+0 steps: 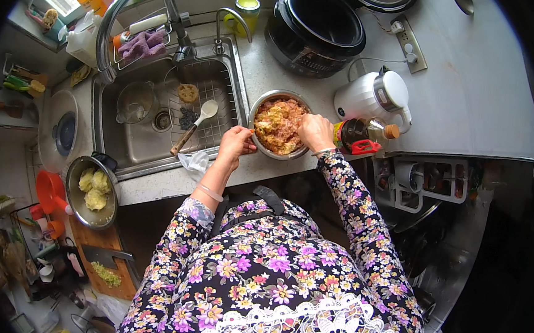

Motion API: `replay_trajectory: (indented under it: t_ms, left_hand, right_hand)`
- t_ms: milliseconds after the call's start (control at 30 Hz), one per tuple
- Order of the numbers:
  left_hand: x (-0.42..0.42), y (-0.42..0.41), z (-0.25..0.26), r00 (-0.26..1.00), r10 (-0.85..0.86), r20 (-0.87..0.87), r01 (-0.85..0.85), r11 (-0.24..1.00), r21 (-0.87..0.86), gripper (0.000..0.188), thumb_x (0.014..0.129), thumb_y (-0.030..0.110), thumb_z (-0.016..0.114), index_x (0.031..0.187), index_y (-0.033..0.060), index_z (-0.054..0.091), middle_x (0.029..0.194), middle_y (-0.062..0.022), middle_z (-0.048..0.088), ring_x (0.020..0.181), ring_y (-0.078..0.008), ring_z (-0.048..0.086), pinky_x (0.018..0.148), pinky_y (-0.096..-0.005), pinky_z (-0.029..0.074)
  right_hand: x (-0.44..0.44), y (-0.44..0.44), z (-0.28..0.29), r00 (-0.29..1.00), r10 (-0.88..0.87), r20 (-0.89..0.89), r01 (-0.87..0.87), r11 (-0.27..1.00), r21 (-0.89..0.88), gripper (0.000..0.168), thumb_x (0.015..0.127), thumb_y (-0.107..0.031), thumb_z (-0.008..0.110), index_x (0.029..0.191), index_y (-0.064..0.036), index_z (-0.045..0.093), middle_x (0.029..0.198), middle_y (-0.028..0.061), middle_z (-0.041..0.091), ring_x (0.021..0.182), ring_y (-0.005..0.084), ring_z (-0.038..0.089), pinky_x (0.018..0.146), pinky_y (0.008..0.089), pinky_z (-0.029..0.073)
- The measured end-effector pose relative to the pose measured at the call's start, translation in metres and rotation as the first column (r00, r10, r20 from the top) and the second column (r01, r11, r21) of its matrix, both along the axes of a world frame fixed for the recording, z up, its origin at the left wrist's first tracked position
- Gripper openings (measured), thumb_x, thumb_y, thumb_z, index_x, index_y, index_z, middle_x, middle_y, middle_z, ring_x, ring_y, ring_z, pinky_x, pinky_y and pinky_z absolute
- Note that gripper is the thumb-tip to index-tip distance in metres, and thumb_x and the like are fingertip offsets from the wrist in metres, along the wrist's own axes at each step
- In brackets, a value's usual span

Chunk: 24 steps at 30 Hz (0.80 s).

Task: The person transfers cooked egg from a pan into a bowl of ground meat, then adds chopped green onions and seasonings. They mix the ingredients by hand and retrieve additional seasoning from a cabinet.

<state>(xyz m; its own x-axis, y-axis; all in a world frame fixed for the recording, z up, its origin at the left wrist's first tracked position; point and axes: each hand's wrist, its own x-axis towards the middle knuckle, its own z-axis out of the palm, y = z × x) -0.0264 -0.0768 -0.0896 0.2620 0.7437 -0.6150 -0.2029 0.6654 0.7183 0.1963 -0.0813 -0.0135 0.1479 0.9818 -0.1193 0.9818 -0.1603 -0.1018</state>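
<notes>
A stainless steel bowl [255,140] stands on the counter just right of the sink, filled with a pinkish minced meat mixture [279,123] with yellowish bits. My left hand [237,147] grips the bowl's left rim between thumb and fingers. Over the bowl's right side, my right hand [316,132] is curled like a fist, fingertips towards the mince; whatever it may hold is hidden beneath it. Close to the right wrist lies or leans a bottle of dark sauce [360,132] with an orange-brown cap, beside a red plastic handle [366,147].
Left is a steel sink [145,151] holding a spoon [208,110], a glass bowl [137,102] and a wire rack. A black electric cooker [293,59] and white kettle [360,96] stand behind. A cleaver [105,256] rests on a cutting board [96,280], near a bowl of yellowish lumps [110,211].
</notes>
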Motion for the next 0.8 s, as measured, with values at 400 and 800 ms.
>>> replay_trajectory:
  t_ms: [400,800]
  left_hand:
    - [0.007,0.007,0.019,1.0,-0.017,0.015,0.016,1.0,0.026,0.011,0.088,0.016,0.056,0.089,0.0046,0.056,0.072,-0.0061,0.06,0.056,-0.0155,0.061,0.054,-0.0263,0.051]
    - [0.018,0.028,0.068,0.991,-0.13,-0.012,0.131,0.982,0.137,0.01,0.086,0.013,0.056,0.086,0.0029,0.057,0.07,-0.0049,0.058,0.055,-0.0152,0.06,0.053,-0.0253,0.05]
  right_hand:
    - [-0.037,-0.028,-0.002,0.928,0.338,0.158,-0.357,0.928,0.109,0.015,0.074,-0.015,0.055,0.066,-0.009,0.066,0.066,0.0134,0.066,0.064,0.0252,0.068,0.06,0.037,0.052]
    - [0.016,-0.019,-0.018,0.339,-0.472,-0.813,-0.136,0.831,-0.539,0.028,0.088,-0.028,0.06,0.068,-0.009,0.059,0.051,-0.0048,0.044,0.039,0.0069,0.034,0.038,0.0263,0.022]
